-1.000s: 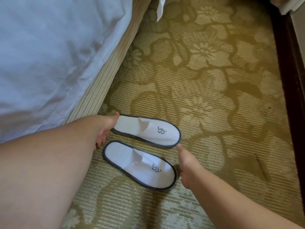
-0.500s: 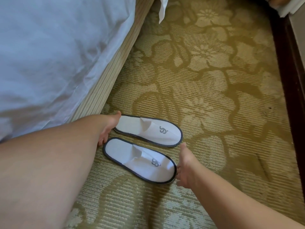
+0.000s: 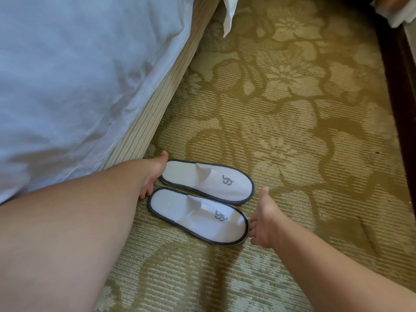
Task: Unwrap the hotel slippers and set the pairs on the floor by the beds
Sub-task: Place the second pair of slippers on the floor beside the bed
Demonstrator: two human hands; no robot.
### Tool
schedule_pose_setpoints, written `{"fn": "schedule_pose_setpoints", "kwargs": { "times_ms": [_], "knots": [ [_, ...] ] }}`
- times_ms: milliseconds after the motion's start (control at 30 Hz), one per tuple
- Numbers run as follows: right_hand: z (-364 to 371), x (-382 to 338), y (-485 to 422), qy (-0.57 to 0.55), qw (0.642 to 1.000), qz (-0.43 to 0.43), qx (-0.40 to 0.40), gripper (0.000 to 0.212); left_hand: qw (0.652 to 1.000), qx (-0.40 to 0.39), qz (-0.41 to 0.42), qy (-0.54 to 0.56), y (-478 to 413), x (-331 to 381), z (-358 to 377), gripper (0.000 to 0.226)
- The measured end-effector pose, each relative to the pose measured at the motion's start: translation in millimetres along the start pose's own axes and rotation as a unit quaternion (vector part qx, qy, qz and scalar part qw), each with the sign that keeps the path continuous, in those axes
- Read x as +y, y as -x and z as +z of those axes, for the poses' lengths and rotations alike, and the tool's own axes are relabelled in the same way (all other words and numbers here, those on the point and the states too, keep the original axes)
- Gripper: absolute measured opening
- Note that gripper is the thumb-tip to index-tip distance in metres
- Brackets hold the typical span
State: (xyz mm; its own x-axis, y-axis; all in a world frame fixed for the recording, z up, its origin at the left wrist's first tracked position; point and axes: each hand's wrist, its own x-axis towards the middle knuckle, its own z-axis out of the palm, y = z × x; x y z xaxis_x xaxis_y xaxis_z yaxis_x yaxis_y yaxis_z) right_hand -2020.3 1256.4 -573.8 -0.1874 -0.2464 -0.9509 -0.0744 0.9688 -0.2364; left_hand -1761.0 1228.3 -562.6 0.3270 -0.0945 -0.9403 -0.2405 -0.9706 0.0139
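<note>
So the bed [image 3: 157,104] fills the whole 10 o'clock side, with a white duvet [image 3: 78,75] drooping over its striped base. The rest is floor, a gold carpet [image 3: 292,109] with big flower shapes. A strip of dark wood [image 3: 398,86] runs down the edge at 3 o'clock, and a white cloth corner [image 3: 228,14] hangs in at 12.

The slippers [image 3: 225,190] are both unwrapped and lying flat on the carpet just beside the bed base. They're side by side, toes pointing to about 4 o'clock, white with dark trim and a grey logo. The far slipper [image 3: 191,176] is the one nearer the bed, and the near slipper [image 3: 198,219] sits at its 6 o'clock.

The left hand [image 3: 155,174] is at the heel ends, 9 o'clock of the pair. Its fingers [image 3: 145,194] are spread wide and grip nothing, thumb up by the far heel. The right hand [image 3: 263,219] is at 3 o'clock of the near slipper, also wide, thumb sticking up and fingertips touching the toe rim.
</note>
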Motion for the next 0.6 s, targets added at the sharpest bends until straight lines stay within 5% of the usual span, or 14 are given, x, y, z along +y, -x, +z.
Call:
{"fn": "schedule_pose_setpoints", "kwargs": {
  "times_ms": [600],
  "knots": [
    [0.5, -7.0, -8.1, -0.003, 0.999, 0.005, -0.052, 0.098, 0.999, 0.030, 0.030, 0.021, -10.2, 3.6, 0.2, 0.099]
  ]
}}
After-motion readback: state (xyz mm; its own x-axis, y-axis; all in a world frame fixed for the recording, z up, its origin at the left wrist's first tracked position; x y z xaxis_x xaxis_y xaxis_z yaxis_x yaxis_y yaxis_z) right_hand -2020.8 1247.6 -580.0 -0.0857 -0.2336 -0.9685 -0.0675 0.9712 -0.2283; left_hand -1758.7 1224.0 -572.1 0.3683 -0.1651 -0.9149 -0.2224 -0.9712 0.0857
